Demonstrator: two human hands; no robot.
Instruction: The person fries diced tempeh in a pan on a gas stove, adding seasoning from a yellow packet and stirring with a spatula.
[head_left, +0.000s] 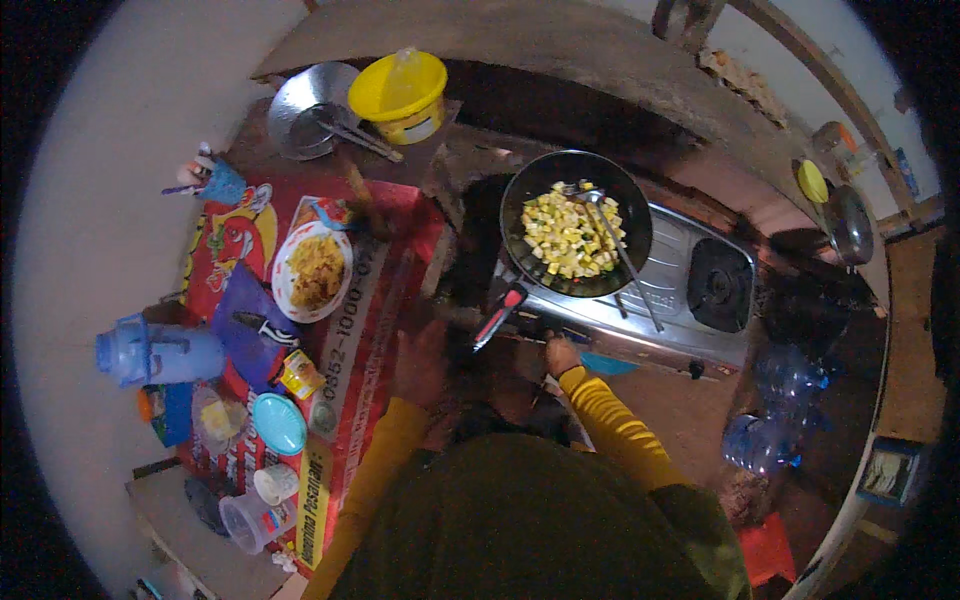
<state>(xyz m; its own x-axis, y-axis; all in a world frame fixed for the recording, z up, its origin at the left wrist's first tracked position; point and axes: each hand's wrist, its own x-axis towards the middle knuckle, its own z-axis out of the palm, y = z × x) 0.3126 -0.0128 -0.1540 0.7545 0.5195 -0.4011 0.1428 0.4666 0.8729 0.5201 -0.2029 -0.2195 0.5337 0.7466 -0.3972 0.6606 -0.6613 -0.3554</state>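
Note:
My right hand is at the front edge of a steel two-burner gas stove, where the left control knob would sit. Its fingertips are hard to make out. On the left burner stands a black wok with its red-and-black handle pointing towards me. Small pale yellow-white cubes of food fill the wok's middle. A metal spatula rests in them, its handle across the rim. My left hand, dark and blurred, is beside the red table cover; its grip cannot be made out.
A plate of yellow food, a blue water jug, a turquoise lid and plastic cups stand on the printed red cover. Behind are a yellow bucket and a metal basin. Clear plastic bottles lie at right.

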